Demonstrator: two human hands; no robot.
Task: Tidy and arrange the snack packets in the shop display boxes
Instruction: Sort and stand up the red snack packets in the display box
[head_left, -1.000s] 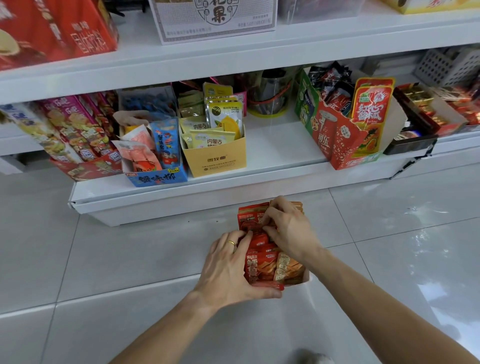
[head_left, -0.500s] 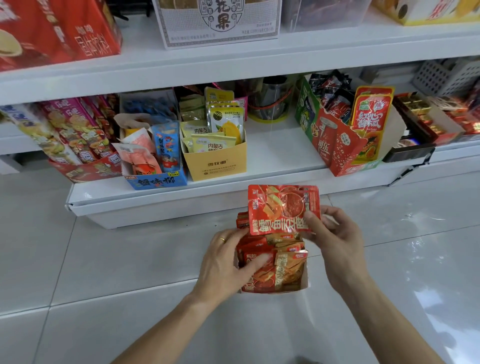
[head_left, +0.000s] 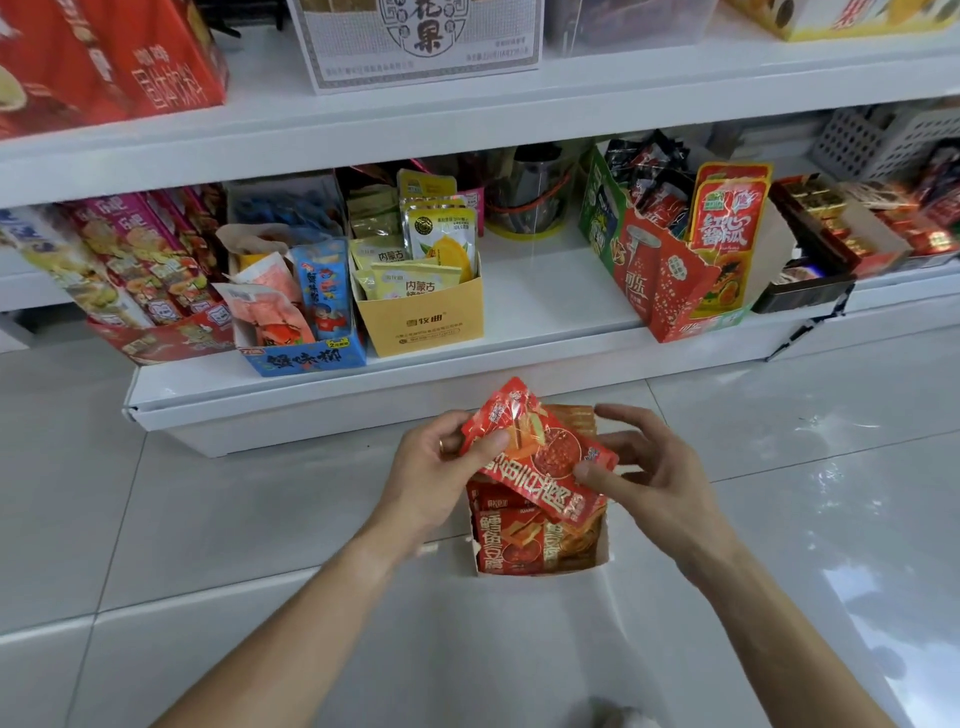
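Head view is looking down past two white shelves (head_left: 519, 104) carrying display boxes, onto a pale tiled floor (head_left: 208, 519) where the work is going on. On the lower shelf a yellow box (head_left: 423, 325) of yellow sachets is standing beside a blue box (head_left: 306, 358) of pink and blue packs, with a red and green box (head_left: 670, 291) well apart to the right. Below the shelf edge, on the floor, a small white display box (head_left: 540, 569) is sitting between the forearms, holding red packets standing on edge. Just above it the person is holding one loose red packet (head_left: 540, 457). The left hand (head_left: 436, 473) is pinching the packet's upper left corner between thumb and curled fingers, while the right hand (head_left: 649, 467) is touching its lower right edge with thumb and forefinger, the other fingers spread and relaxed. The packet is lying tilted, its long axis running from upper left down to lower right, printed face turned up toward the camera. It is hanging directly over the box's far half, so the box lies straight below both hands, with neither clearly nearer. Judging from this, the coming move probably calls for turning the packet upright, squaring it with the standing row, and sliding it down into the box.
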